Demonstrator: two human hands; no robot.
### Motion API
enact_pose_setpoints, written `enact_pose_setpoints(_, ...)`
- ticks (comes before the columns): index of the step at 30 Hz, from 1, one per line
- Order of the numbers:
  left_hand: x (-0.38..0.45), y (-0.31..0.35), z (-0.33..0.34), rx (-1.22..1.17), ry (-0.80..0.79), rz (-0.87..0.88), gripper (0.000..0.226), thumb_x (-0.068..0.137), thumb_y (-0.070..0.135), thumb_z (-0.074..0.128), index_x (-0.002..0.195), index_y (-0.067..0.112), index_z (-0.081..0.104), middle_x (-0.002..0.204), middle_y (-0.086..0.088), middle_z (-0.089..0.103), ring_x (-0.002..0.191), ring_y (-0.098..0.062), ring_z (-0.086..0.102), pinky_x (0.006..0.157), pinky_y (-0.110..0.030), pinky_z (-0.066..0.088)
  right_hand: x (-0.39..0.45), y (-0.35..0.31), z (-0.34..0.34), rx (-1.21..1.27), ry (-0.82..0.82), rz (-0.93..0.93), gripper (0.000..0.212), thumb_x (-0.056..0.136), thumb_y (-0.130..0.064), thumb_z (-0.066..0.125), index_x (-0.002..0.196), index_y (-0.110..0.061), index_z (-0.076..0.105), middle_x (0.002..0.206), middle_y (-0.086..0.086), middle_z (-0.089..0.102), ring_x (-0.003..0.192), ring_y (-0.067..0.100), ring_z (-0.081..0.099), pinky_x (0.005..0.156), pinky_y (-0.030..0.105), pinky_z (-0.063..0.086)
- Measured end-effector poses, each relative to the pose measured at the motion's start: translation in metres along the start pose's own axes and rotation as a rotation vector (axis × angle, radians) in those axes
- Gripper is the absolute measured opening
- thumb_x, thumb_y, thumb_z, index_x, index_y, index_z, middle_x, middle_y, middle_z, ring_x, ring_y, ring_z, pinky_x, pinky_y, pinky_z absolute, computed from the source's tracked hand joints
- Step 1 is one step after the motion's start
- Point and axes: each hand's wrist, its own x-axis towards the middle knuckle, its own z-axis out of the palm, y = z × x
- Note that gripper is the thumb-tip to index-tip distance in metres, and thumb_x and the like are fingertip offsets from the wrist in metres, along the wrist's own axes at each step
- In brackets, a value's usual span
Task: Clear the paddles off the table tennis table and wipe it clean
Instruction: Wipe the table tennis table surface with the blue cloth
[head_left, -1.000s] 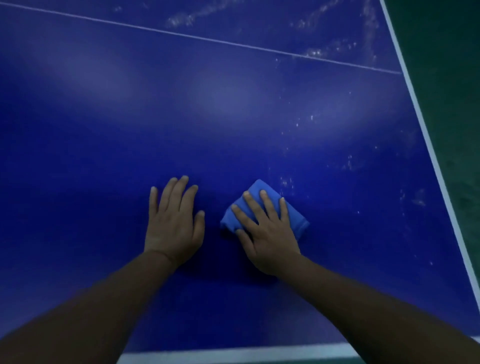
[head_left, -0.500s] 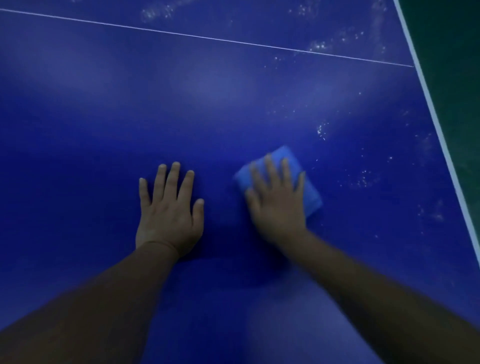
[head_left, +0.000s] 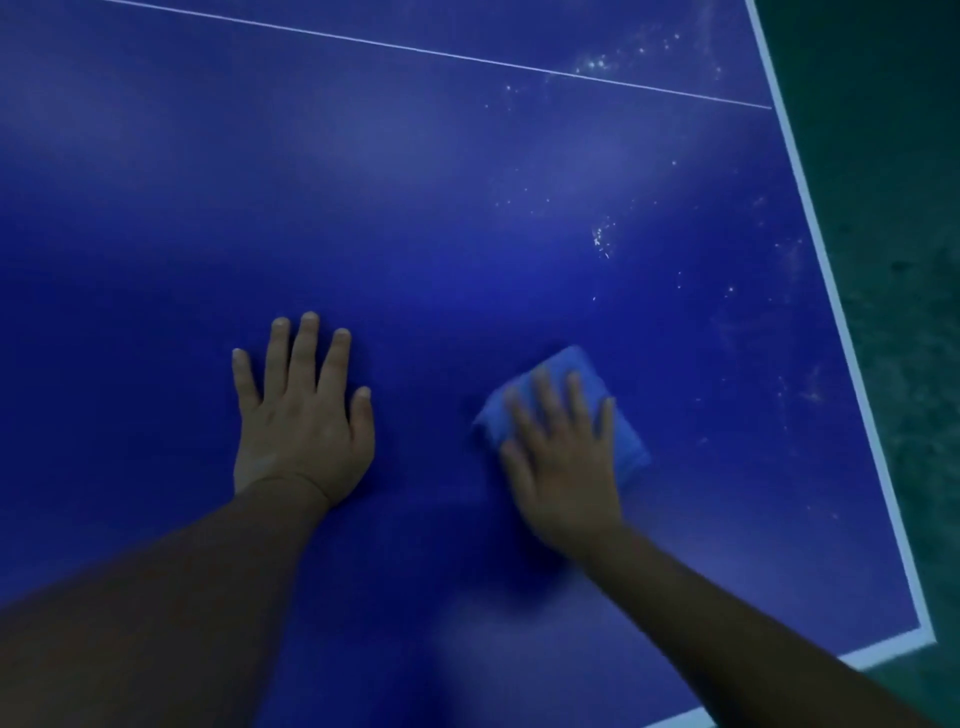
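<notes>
1. The left hand (head_left: 301, 415) is lying flat on the blue desk (head_left: 467, 208), fingers straight and slightly spread, holding nothing.
2. The right hand (head_left: 563, 467), blurred, is pressing straight fingers onto one folded blue cloth (head_left: 621, 415) near the desk's right edge.
3. Two hands and one cloth are showing; white specks (head_left: 602, 241) are dotting the desk beyond the cloth.

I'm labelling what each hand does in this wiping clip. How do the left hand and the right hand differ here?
The left hand rests flat on the bare table, while the right hand presses on a folded blue cloth. The left hand looks sharp; the right hand is motion-blurred. The right hand lies nearer the speckled white marks and the table's white side edge than the left hand. Both are palm-down with straight, spread fingers.
</notes>
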Motion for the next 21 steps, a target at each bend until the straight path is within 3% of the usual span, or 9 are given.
enact_pose_setpoints(2,0.0,0.0,0.0,-0.014,-0.006,0.004,0.065,0.101,0.046,0.026,0.159,0.02,0.016,0.168,-0.006,0.002,0.154,-0.024,-0.011,0.122,-0.055,-0.012,-0.015,0.024,-0.004,-0.036,-0.067,-0.279,0.052,0.105,-0.05,0.03,0.155,-0.035,0.033,0.166,0.001,0.023,0.153,0.034,0.018,0.117,0.066,0.013)
enact_pose_setpoints(3,0.001,0.0,-0.001,-0.017,-0.009,0.003,0.065,0.101,0.046,0.026,0.159,0.02,0.016,0.168,-0.006,0.002,0.154,-0.024,-0.012,0.121,-0.054,-0.013,-0.007,0.049,-0.008,-0.055,-0.062,-0.22,0.053,0.104,-0.049,0.031,0.155,-0.034,0.033,0.165,0.002,0.025,0.152,0.035,0.02,0.116,0.068,0.016)
enact_pose_setpoints(7,0.001,0.0,-0.001,-0.007,-0.03,-0.007,0.066,0.101,0.048,0.022,0.16,0.021,0.014,0.169,-0.005,-0.001,0.154,-0.023,-0.015,0.121,-0.055,-0.012,0.038,0.125,-0.031,0.048,-0.012,0.768,0.056,0.106,-0.049,0.024,0.16,-0.035,0.017,0.169,-0.001,0.007,0.155,0.029,0.004,0.119,0.065,0.008)
enact_pose_setpoints(9,0.001,0.001,-0.002,-0.008,-0.031,-0.003,0.065,0.101,0.048,0.018,0.16,0.021,0.015,0.168,-0.006,0.0,0.154,-0.024,-0.014,0.121,-0.055,-0.012,0.052,0.106,-0.031,0.111,0.021,1.005,0.058,0.105,-0.053,0.02,0.16,-0.037,0.012,0.169,-0.003,0.005,0.155,0.029,0.002,0.118,0.067,0.005)
enact_pose_setpoints(11,0.0,0.002,-0.003,-0.003,-0.029,-0.005,0.064,0.101,0.047,0.018,0.159,0.02,0.016,0.168,-0.007,0.002,0.154,-0.025,-0.012,0.122,-0.056,-0.01,0.053,0.056,-0.02,0.078,0.042,0.788,0.057,0.104,-0.051,0.022,0.159,-0.035,0.02,0.169,-0.001,0.011,0.155,0.031,0.006,0.119,0.067,0.003)
enact_pose_setpoints(14,0.0,0.001,-0.005,-0.003,-0.046,-0.011,0.065,0.101,0.047,0.022,0.16,0.02,0.015,0.168,-0.007,0.001,0.154,-0.025,-0.013,0.121,-0.057,-0.009,0.028,0.009,-0.006,-0.017,-0.031,0.021,0.054,0.105,-0.051,0.025,0.155,-0.032,0.033,0.166,0.002,0.023,0.154,0.033,0.014,0.119,0.064,0.004)
enact_pose_setpoints(15,0.0,0.001,-0.006,-0.004,-0.055,-0.01,0.065,0.101,0.047,0.021,0.16,0.02,0.014,0.168,-0.006,0.0,0.154,-0.024,-0.014,0.121,-0.057,-0.01,0.029,0.022,-0.009,-0.035,-0.054,-0.095,0.054,0.105,-0.051,0.026,0.155,-0.032,0.034,0.165,0.002,0.025,0.154,0.033,0.015,0.119,0.064,0.007)
enact_pose_setpoints(16,0.001,0.001,-0.006,-0.006,-0.059,-0.009,0.066,0.101,0.047,0.019,0.16,0.02,0.013,0.169,-0.006,-0.001,0.154,-0.024,-0.015,0.121,-0.056,-0.01,0.035,0.045,-0.013,-0.044,-0.052,-0.052,0.055,0.104,-0.05,0.026,0.155,-0.031,0.034,0.165,0.002,0.024,0.154,0.033,0.016,0.119,0.064,0.01)
enact_pose_setpoints(21,0.002,0.001,-0.006,-0.011,-0.06,-0.009,0.072,0.095,0.052,0.008,0.16,0.021,0.013,0.169,-0.005,-0.003,0.153,-0.023,-0.017,0.121,-0.055,-0.013,0.058,0.122,-0.036,0.087,-0.055,0.849,0.057,0.106,-0.052,0.02,0.16,-0.037,0.009,0.169,-0.004,0.003,0.155,0.026,-0.001,0.119,0.064,0.004)
